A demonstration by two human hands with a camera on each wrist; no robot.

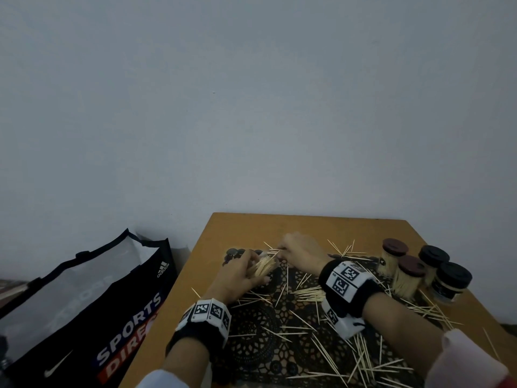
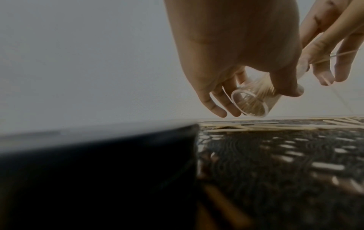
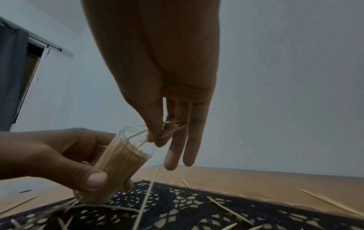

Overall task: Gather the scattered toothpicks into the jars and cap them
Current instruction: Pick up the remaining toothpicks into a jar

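Observation:
My left hand (image 1: 251,268) grips a clear open jar (image 1: 263,267), tilted with its mouth toward the right and packed with toothpicks. In the right wrist view the left thumb and fingers wrap round the jar (image 3: 122,157). My right hand (image 1: 281,250) pinches a few toothpicks (image 3: 173,126) between thumb and forefinger, their tips at the jar's mouth, while the other fingers hang straight. One toothpick dangles below them. The left wrist view shows the jar (image 2: 254,102) from its base. Loose toothpicks (image 1: 363,357) lie scattered over the black lace mat (image 1: 265,331).
Several capped jars (image 1: 409,275) full of toothpicks stand at the right of the wooden table (image 1: 251,228), two with brown lids, two with black. A dark sports bag (image 1: 84,303) sits on the floor to the left. A wall rises just behind the table.

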